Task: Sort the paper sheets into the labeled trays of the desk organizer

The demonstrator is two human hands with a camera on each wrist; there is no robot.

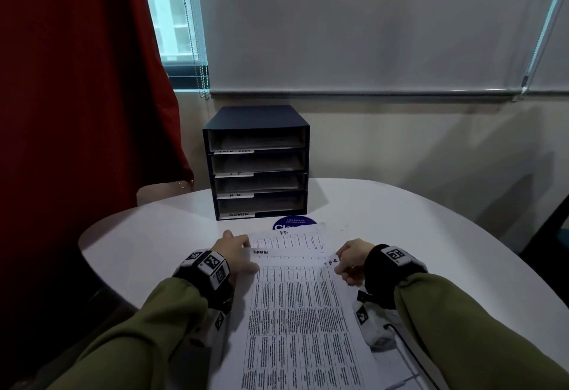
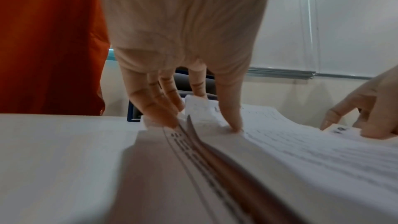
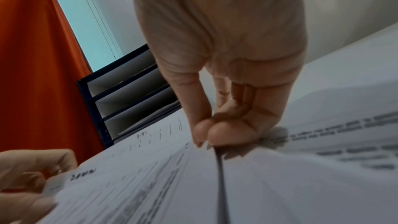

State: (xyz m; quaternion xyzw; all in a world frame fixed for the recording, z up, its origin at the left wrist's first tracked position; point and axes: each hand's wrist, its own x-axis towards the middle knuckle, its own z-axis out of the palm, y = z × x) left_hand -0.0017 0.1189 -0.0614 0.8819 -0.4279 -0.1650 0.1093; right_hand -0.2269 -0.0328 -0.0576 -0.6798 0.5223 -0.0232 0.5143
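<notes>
My left hand [image 1: 235, 252] pinches the paper sheets' [image 1: 295, 297] left edge, my right hand [image 1: 351, 261] pinches the H.R sheet's corner at 3 o'clock; desk organizer [image 1: 257, 161] at 12 o'clock on the desk [image 1: 147, 235]

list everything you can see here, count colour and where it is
desk organizer: one, dark navy, four stacked trays, at the far side of the table
tray labels: four, white strips, handwritten, on the tray fronts; lower ones read H.R and ADMIN
paper sheets: overlapping stack, at least three, white with printed tables, on the table near the person
sticker: one, blue, round, on the table, partly under the sheets
table: one, white, rounded
curtain: one, red, left
roller blind: pale grey, on the window behind
left hand: on the stack's left edge, fingers parting sheets
right hand: pinching the top sheet's right corner
</notes>
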